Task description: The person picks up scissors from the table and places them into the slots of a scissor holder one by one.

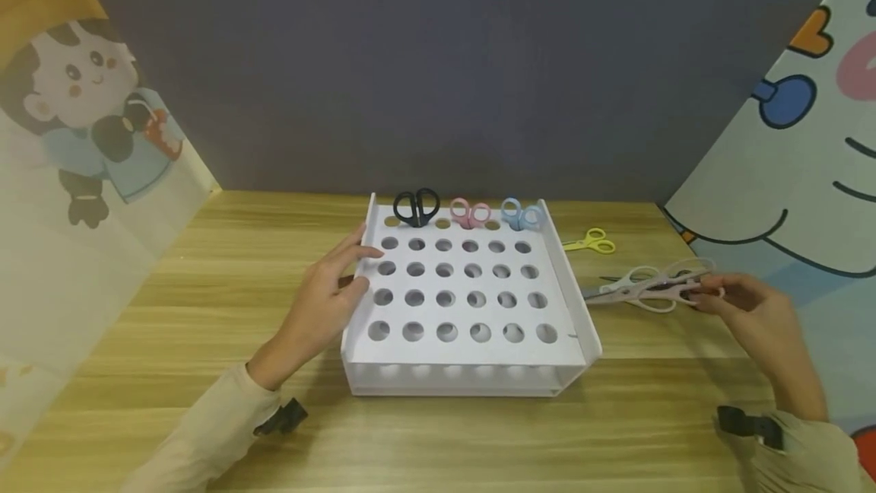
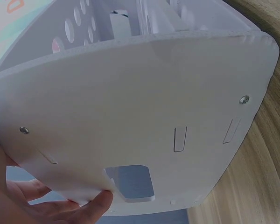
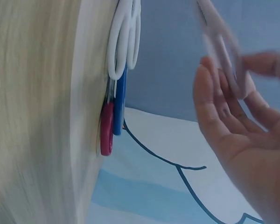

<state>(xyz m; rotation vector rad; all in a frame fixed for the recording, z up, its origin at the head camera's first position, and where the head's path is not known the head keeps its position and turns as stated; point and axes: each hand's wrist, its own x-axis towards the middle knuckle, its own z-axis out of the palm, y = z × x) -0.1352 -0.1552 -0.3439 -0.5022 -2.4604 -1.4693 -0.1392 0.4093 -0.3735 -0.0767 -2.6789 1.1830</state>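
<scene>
A white rack point(image 1: 458, 314) with rows of round holes stands on the table in the head view. My left hand point(image 1: 320, 306) grips its left side panel, fingers over the edge and thumb beside the cut-out in the left wrist view. Black scissors point(image 1: 416, 209), pink scissors point(image 1: 469, 213) and light blue scissors point(image 1: 520, 214) stand handles-up in the back row. To the right of the rack, my right hand point(image 1: 760, 318) pinches pale pink scissors point(image 3: 227, 58) by the handle, blades pointing left toward the rack. Below them lie white-handled scissors point(image 3: 123, 42).
Yellow scissors point(image 1: 597, 241) lie by the rack's right wall. A red handle point(image 3: 107, 128) and a blue handle point(image 3: 120, 107) show near the white scissors in the right wrist view. A dark panel point(image 1: 438, 74) rises behind the wooden table point(image 1: 239, 249), with printed panels at both sides.
</scene>
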